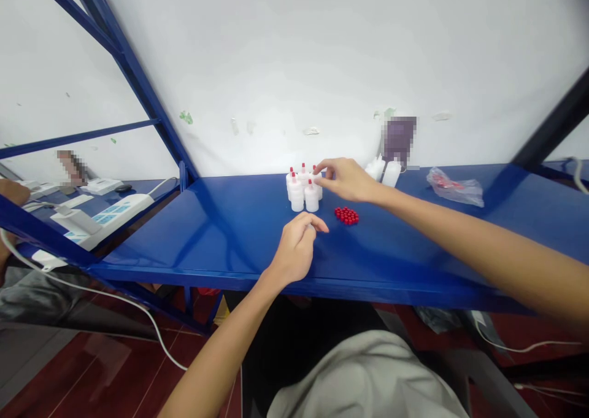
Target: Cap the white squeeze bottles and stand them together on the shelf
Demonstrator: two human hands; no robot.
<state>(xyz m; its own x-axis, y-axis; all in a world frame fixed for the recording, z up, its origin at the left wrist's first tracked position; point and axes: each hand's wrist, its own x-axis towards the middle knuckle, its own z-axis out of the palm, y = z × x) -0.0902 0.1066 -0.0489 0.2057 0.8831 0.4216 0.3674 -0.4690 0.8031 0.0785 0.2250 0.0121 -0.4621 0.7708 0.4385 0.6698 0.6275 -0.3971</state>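
Note:
A group of several small white bottles [297, 198] with red tips stands upright on the blue table [239, 221]. My right hand [345, 180] reaches over the right side of this group, its thumb and fingers bent around or beside a red-tipped bottle at the back; whether it grips that bottle is hard to tell. Just in front of the bottles is my left hand [299, 243], low over the table, its fingers curled and the index finger pointing right. Whatever its fingers may hold is hidden. A cluster of small red caps [346, 215] lies to the right, below my right wrist.
Behind my right forearm, more white bottles [391, 174] stand near a dark pixelated item [399, 140]. A clear plastic bag [455, 186] with red pieces lies farther right. Blue metal posts frame the table. At the left are a power strip [115, 214], cables and another person's hand [13, 192].

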